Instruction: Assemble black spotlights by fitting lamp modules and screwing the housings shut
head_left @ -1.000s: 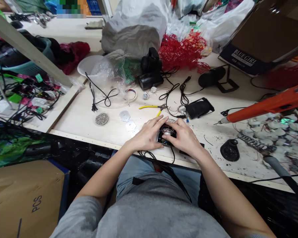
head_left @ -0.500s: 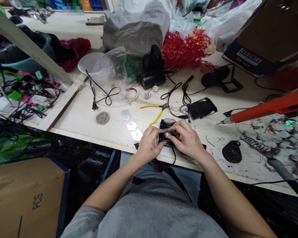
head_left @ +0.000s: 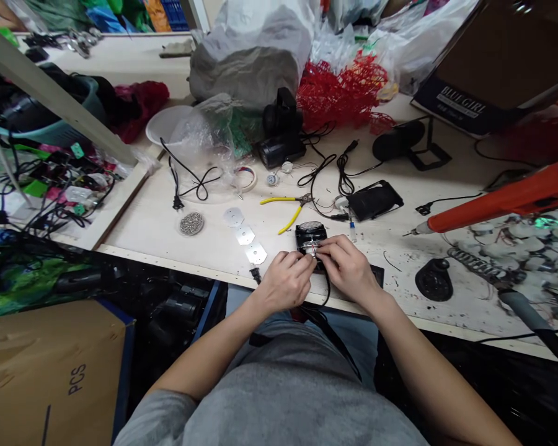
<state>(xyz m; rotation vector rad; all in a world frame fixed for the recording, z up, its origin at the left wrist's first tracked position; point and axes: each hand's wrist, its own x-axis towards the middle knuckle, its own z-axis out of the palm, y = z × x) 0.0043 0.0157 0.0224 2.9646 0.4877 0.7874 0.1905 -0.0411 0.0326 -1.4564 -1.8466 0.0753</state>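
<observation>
By the front edge of the bench lies a small black housing [head_left: 310, 231] with a round clear lens-like front. Inside it sits a small silver part [head_left: 310, 250] with thin red and white wires. My left hand [head_left: 287, 279] is closed at its lower left side, fingers curled, with fingertips pressed to the silver part. From the right, my right hand [head_left: 348, 267] pinches the wires beside the silver part between thumb and forefinger. A black cord [head_left: 327, 288] runs from the housing over the edge. My fingers hide some of the housing's inside.
Yellow-handled pliers [head_left: 291, 207], a blue-topped screwdriver [head_left: 352, 229] and silver metal plates [head_left: 244, 235] lie beyond my hands. A soldering iron [head_left: 525, 310] and an orange-red tool [head_left: 493, 201] with a metal tip are at right. A steel-wool pad [head_left: 191, 223] is at left.
My left hand has turned and its fingers have curled in over the silver part. My right hand's fingers have shifted slightly down, uncovering more of the housing and the screwdriver.
</observation>
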